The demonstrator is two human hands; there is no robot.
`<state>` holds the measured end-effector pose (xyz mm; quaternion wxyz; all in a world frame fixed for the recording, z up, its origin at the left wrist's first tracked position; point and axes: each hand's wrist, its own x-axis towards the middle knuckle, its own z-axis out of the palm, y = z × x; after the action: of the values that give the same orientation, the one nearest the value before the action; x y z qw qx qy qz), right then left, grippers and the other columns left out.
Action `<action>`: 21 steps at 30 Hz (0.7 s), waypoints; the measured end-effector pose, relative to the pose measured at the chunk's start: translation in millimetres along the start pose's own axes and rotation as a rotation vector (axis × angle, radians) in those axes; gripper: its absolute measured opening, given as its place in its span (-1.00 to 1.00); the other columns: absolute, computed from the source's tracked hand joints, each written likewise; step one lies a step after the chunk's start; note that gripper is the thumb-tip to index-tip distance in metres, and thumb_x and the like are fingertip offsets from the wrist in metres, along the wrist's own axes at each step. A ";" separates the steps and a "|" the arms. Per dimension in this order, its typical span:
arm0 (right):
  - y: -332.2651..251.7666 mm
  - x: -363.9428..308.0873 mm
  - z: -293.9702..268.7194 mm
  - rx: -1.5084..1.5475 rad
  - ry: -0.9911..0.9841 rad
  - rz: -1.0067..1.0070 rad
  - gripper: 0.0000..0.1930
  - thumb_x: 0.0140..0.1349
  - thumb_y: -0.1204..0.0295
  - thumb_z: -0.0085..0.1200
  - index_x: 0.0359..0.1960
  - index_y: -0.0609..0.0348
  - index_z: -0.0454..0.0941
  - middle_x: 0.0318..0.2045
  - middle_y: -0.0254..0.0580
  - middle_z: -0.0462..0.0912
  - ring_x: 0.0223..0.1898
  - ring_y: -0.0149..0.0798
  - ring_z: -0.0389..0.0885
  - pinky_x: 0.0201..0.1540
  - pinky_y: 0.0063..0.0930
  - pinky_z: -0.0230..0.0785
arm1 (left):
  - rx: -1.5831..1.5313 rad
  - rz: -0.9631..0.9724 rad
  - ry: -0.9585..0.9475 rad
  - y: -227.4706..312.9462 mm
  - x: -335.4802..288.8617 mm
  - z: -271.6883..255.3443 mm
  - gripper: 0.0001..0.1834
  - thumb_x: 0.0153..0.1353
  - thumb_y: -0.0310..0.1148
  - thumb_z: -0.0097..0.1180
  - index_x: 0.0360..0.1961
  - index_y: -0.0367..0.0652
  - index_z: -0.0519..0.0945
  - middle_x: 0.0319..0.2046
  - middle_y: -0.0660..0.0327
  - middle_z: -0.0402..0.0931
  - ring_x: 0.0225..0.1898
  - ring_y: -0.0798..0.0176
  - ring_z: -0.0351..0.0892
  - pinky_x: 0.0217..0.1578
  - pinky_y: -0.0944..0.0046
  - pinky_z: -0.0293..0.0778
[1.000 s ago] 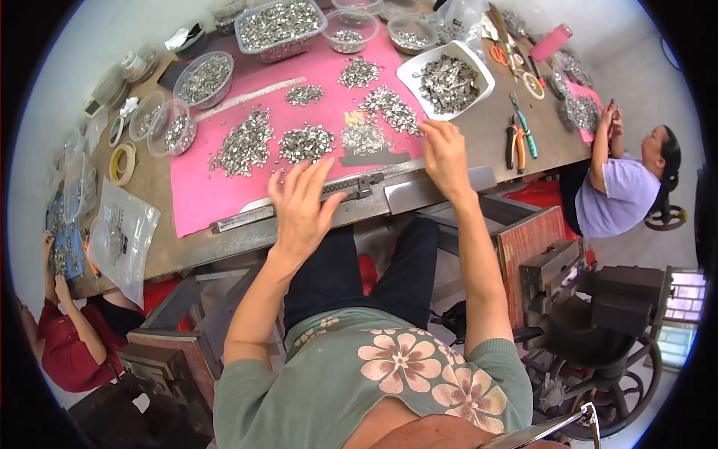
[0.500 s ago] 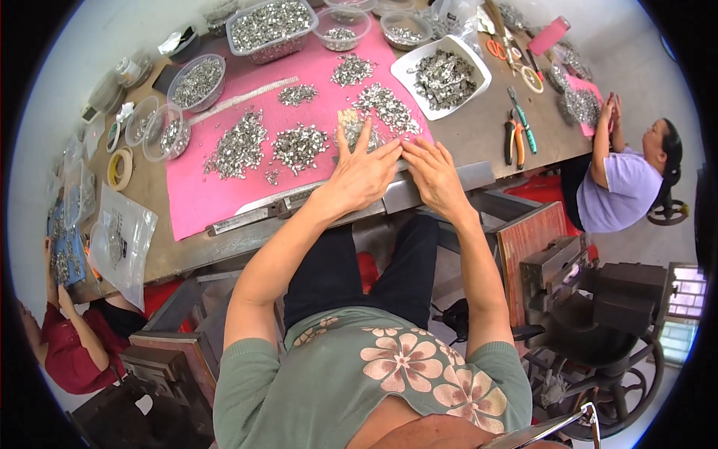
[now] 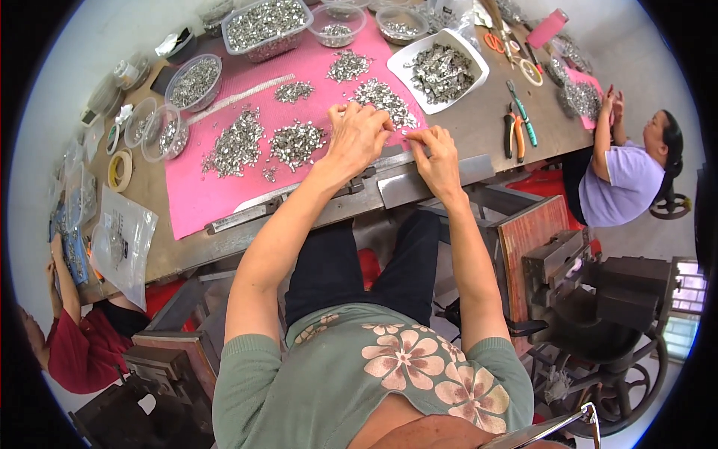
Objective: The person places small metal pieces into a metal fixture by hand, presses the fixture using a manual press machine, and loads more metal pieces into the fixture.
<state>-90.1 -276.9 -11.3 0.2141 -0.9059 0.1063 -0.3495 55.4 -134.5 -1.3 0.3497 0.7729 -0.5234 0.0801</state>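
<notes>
My left hand (image 3: 357, 138) is over the pink mat (image 3: 198, 198), its fingers bent down beside a pile of small silvery metal pieces (image 3: 385, 103). Whatever is under those fingertips is hidden. My right hand (image 3: 437, 159) is close by on the right, thumb and forefinger drawn together near a few loose bits at the mat's edge; anything between them is too small to name. Below both hands runs a metal bar (image 3: 292, 198) along the table edge, with a flat metal plate (image 3: 407, 188) beside it. Another heap of pieces (image 3: 298, 143) lies left of my left hand.
A white tray (image 3: 482, 71) of metal pieces stands right of the mat, with orange-handled pliers (image 3: 518, 138) and a teal-handled tool (image 3: 522, 114) beyond. Clear tubs (image 3: 213, 97) of pieces line the back left. Co-workers (image 3: 621, 183) sit on either side.
My left hand's fingers have gone from spread flat to bent, covering the tan and mesh-like patch seen before. My right hand has drawn slightly away, its fingers curling in.
</notes>
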 end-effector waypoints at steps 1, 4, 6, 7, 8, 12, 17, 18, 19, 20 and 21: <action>-0.5 1.5 -0.7 0.012 -0.024 0.001 -0.84 0.18 0.58 0.25 -0.20 0.10 0.71 -0.37 -0.17 0.58 -0.24 -0.09 0.55 -0.13 -0.25 0.38 | 0.032 0.022 -0.015 0.0 1.5 0.6 -0.90 0.19 -0.29 0.30 -0.26 0.04 0.69 -0.32 0.32 0.60 -0.07 0.14 0.48 0.14 -0.17 0.14; 2.4 5.1 3.2 -0.002 -0.054 -0.024 -0.83 0.16 0.54 0.28 -0.21 0.04 0.72 -0.37 -0.23 0.56 -0.23 -0.11 0.53 -0.13 -0.24 0.34 | 0.100 0.113 -0.041 -1.5 6.7 5.1 -0.92 0.18 -0.31 0.31 -0.30 0.05 0.69 -0.30 0.31 0.59 -0.06 0.13 0.48 0.14 -0.19 0.15; 4.1 4.9 3.3 -0.031 -0.060 -0.047 -0.84 0.14 0.52 0.30 -0.23 0.01 0.72 -0.35 -0.27 0.55 -0.22 -0.12 0.52 -0.12 -0.22 0.32 | 0.130 0.143 -0.073 -1.4 9.9 5.8 -0.93 0.17 -0.31 0.31 -0.31 0.06 0.69 -0.29 0.31 0.58 -0.05 0.13 0.48 0.15 -0.18 0.16; 3.8 5.3 3.4 -0.052 -0.084 -0.057 -0.84 0.14 0.51 0.30 -0.23 0.00 0.72 -0.36 -0.27 0.54 -0.22 -0.13 0.51 -0.12 -0.22 0.31 | 0.164 0.168 -0.105 -2.5 10.4 4.9 -0.94 0.16 -0.32 0.32 -0.32 0.06 0.69 -0.28 0.31 0.58 -0.04 0.12 0.48 0.15 -0.17 0.16; 3.5 5.6 3.5 -0.073 -0.108 -0.067 -0.84 0.13 0.51 0.30 -0.24 -0.01 0.72 -0.36 -0.28 0.54 -0.23 -0.14 0.50 -0.13 -0.22 0.30 | 0.166 0.163 -0.106 -3.7 10.7 4.9 -0.94 0.16 -0.32 0.32 -0.32 0.06 0.69 -0.28 0.31 0.58 -0.04 0.12 0.48 0.15 -0.17 0.16; 2.7 6.8 0.5 -0.108 -0.117 -0.102 -0.85 0.14 0.49 0.30 -0.25 -0.01 0.70 -0.36 -0.29 0.54 -0.21 -0.14 0.50 -0.10 -0.22 0.28 | 0.258 0.201 -0.104 -5.6 7.9 3.6 -0.91 0.15 -0.32 0.32 -0.30 0.02 0.68 -0.27 0.30 0.58 -0.02 0.12 0.48 0.15 -0.16 0.17; 4.9 3.1 -3.2 -0.211 -0.105 -0.127 -0.87 0.13 0.47 0.29 -0.29 0.08 0.61 -0.34 -0.28 0.56 -0.21 -0.13 0.51 -0.09 -0.20 0.27 | 0.099 0.160 0.067 -12.1 -16.3 -25.6 -0.90 0.19 -0.37 0.28 -0.27 -0.03 0.63 -0.30 0.29 0.55 -0.10 0.16 0.48 0.12 -0.09 0.16; 5.2 2.2 -3.9 -0.237 -0.095 -0.137 -0.87 0.13 0.48 0.28 -0.29 0.09 0.60 -0.35 -0.27 0.56 -0.21 -0.14 0.51 -0.09 -0.19 0.27 | 0.103 0.156 0.064 -11.7 -26.7 -37.3 -0.90 0.19 -0.37 0.28 -0.27 -0.03 0.63 -0.30 0.29 0.55 -0.10 0.16 0.48 0.12 -0.09 0.16; 1.9 2.9 -4.5 -0.246 -0.070 -0.165 -0.87 0.13 0.51 0.27 -0.30 0.12 0.58 -0.35 -0.25 0.56 -0.22 -0.13 0.52 -0.10 -0.19 0.27 | 0.067 0.081 0.043 -9.7 -38.5 -51.2 -0.92 0.21 -0.38 0.26 -0.28 -0.04 0.62 -0.31 0.29 0.55 -0.11 0.17 0.47 0.11 -0.06 0.16; -2.0 2.4 -3.4 -0.241 -0.071 -0.164 -0.87 0.13 0.51 0.27 -0.30 0.12 0.58 -0.35 -0.25 0.56 -0.22 -0.13 0.52 -0.10 -0.19 0.27 | 0.028 0.008 0.022 -8.5 -50.4 -60.7 -0.94 0.23 -0.40 0.25 -0.28 -0.06 0.62 -0.31 0.29 0.54 -0.11 0.18 0.47 0.10 -0.02 0.16; -7.1 1.1 -1.8 -0.177 -0.074 -0.154 -0.86 0.12 0.53 0.26 -0.30 0.13 0.58 -0.35 -0.23 0.56 -0.23 -0.11 0.53 -0.10 -0.20 0.28 | 0.032 0.004 0.019 -7.6 -63.5 -66.1 -0.94 0.23 -0.40 0.25 -0.28 -0.06 0.62 -0.31 0.29 0.54 -0.11 0.18 0.47 0.10 -0.02 0.16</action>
<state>-90.2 -271.6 -6.1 0.1095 -0.9391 0.0591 -0.3204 50.1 -43.8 13.2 0.3423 0.7764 -0.5204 0.0965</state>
